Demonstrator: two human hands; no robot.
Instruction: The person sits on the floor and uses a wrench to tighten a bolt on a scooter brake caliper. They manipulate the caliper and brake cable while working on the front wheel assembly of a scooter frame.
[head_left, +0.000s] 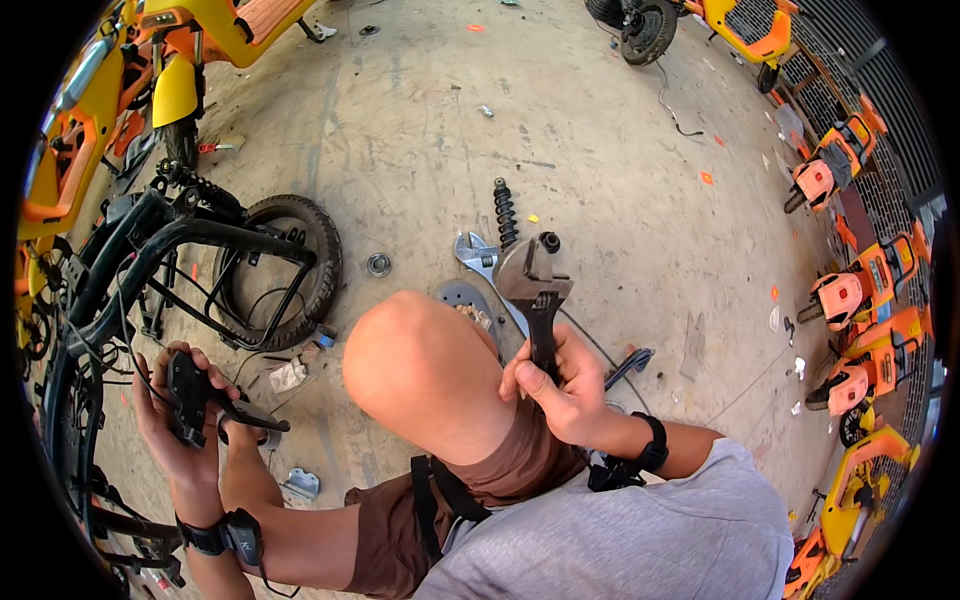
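Observation:
My left hand (165, 425) is wrapped round a black brake lever (188, 398), whose blade points to the right; it is beside the black scooter frame. In my right hand (572, 392) an adjustable wrench (541, 298) with worn jaws stands upright, gripped by its dark handle. Just behind it on the floor lies a second, silver adjustable wrench (482, 257), partly hidden by the first. A black coil-spring shock absorber (505, 212) lies beyond them. My bare knee comes between the two hands.
At left stands the bare black frame (185, 235), with a tyred wheel (325, 250) beside it. A round metal ring (378, 264) and a metal bracket (301, 484) lie on the concrete floor (420, 130). Yellow and orange scooters (845, 470) line both sides.

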